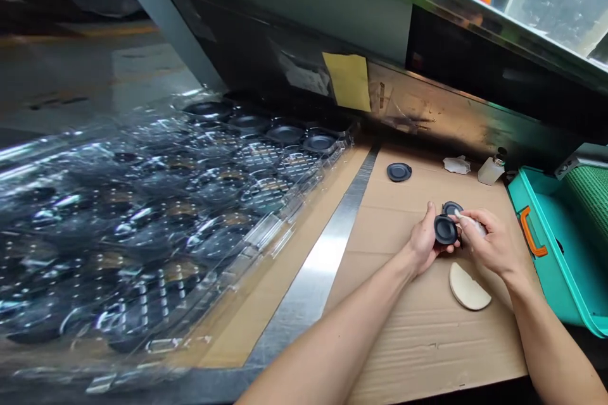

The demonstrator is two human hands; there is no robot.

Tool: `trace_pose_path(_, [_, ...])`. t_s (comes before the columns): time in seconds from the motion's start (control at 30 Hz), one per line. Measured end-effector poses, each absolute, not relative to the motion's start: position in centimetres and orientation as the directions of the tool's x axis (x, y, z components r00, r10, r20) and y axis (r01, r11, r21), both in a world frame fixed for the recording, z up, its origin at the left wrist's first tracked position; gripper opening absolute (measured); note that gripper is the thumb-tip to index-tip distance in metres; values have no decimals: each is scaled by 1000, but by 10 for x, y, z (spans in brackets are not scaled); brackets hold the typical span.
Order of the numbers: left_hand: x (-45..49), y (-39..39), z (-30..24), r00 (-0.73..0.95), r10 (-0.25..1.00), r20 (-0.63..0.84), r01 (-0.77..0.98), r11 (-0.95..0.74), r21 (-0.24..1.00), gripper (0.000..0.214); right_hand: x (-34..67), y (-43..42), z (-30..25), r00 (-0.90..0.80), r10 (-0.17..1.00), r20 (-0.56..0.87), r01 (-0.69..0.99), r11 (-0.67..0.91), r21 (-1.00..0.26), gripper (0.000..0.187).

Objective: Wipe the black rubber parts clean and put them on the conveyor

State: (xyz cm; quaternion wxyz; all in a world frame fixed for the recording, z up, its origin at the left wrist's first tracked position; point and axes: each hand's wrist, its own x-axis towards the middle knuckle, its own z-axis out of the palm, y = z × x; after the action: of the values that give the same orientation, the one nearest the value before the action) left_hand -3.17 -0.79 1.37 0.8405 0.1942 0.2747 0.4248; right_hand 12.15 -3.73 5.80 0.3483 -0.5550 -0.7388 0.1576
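- The left hand (424, 242) is curling its fingers around the edge of a black rubber disc (445, 230), with the thumb rising behind it, and the disc is standing tilted between the 2 hands.
- The right hand (489, 248) is pinching a white wipe (470, 224) between thumb and fingers and is pressing it against the disc.
- To work well, it seems best to be holding the disc only by its edge and wiping with small, light strokes, so the fingers are not marking its smooth, matte face.
- A second dark disc (451, 208) is lying just behind the hands, partly hidden, and a third disc (399, 171) is resting near the far edge of the corrugated cardboard sheet (427, 342).
- A crumpled white tissue (456, 165) and a small translucent plastic bottle (492, 168) are lying near the far right corner.
- A cream half-round pad (469, 286) is lying flat near the right edge.
- A shiny steel strip (313, 278) is running along the left edge, and beyond it clear plastic trays (142, 228) are holding many round dark parts.
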Motion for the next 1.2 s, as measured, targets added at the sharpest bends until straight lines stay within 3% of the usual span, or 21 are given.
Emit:
trace_pose_path(0.13, [-25, -13, 14, 399, 856, -330, -569, 513, 643, 63, 118, -35, 38, -280, 850, 447, 702, 499, -508, 19])
trace_pose_path(0.27, [-22, -15, 16, 357, 871, -338, -479, 482, 734, 64, 118, -29, 30, -289, 798, 529, 705, 551, -446, 14])
trace_pose_path(0.5, [-18, -15, 6, 303, 877, -372, -319, 462, 828, 65, 118, -32, 24, -308, 845, 437, 819, 469, -330, 15])
trace_pose_path(1.2, [-10, -16, -12, 224, 927, -299, -156, 338, 928, 70, 118, -34, 23, -262, 884, 387, 851, 401, -340, 16])
